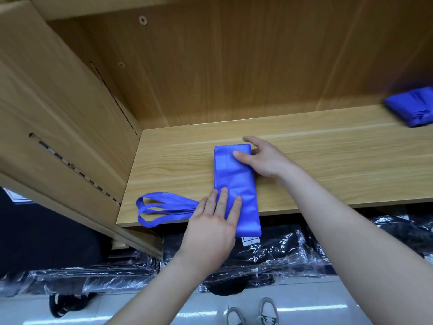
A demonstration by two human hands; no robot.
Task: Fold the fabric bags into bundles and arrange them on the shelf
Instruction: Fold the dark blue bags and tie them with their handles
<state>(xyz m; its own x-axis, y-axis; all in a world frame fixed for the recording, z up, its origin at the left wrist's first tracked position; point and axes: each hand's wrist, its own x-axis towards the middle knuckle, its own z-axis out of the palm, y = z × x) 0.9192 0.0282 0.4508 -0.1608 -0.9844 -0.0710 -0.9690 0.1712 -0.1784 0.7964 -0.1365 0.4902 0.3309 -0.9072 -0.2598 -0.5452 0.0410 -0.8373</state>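
Observation:
A blue fabric bag (234, 179) lies folded into a long narrow strip on the wooden shelf (328, 160), its near end hanging over the front edge. Its handles (161, 208) stick out to the left at the shelf's edge. My left hand (213, 221) presses flat on the strip's near end with straight fingers. My right hand (262, 158) rests on the strip's far end, fingers spread and nearly straight. A finished blue bundle (412, 109) sits at the far right of the shelf.
The shelf's wooden side wall (70, 113) rises on the left and the back panel (234, 66) stands behind. Below the shelf lie several black garments in clear plastic (269, 252). My shoes (253, 313) stand on the pale tiled floor.

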